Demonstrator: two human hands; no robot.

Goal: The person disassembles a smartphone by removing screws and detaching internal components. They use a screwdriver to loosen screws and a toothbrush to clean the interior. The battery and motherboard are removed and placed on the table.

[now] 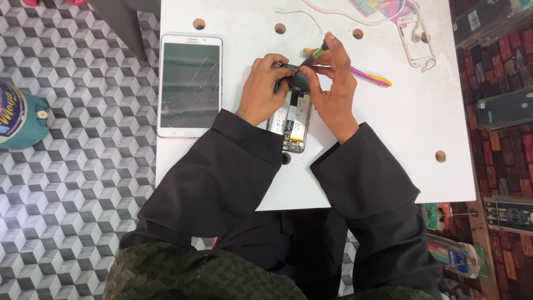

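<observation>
Already the phone (292, 119) lies opened on the desk (400, 139); left hand (264, 89) pinches a dark part (297, 80), right hand (330, 83) grips a screwdriver (317, 53). Reassembly seems undone.

White table (388, 144) with brown round holes; white-framed tablet (190, 86) with dark, cracked screen. Grey, white and black cube-patterned floor (83, 183), black sleeves (222, 172), olive-green garment (189, 275) in the same cube pattern. Yellow, pink and purple striped tool (371, 78), teal cap (22, 116), red-brown brick-patterned surface (502, 150) at right.
</observation>
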